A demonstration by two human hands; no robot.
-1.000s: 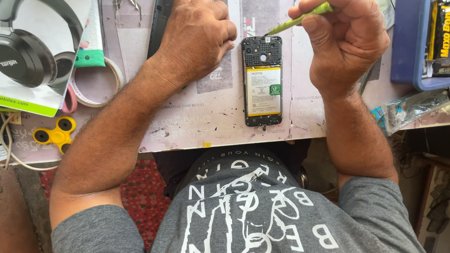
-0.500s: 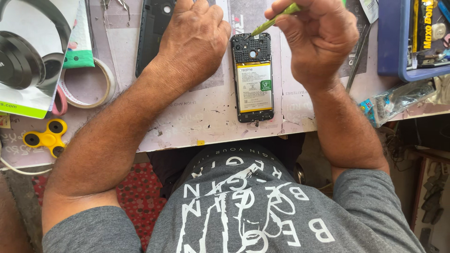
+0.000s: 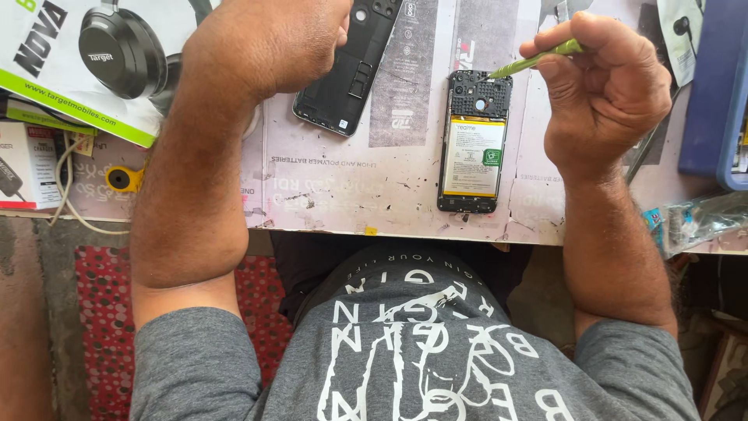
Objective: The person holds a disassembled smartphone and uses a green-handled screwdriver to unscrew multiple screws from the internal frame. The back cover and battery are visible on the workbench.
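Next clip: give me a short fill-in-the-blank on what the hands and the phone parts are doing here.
1. The right hand holds a thin ____ tool whose tip points at the opened phone.
2. The opened phone lies flat with its ____ label facing up.
3. The left hand rests on the black back cover, which lies to the ____ of the opened phone in the picture.

Missing words: green; battery; left

Bright even daylight, soft short shadows under arms, sharp focus centre, slight stretch at frame edges.
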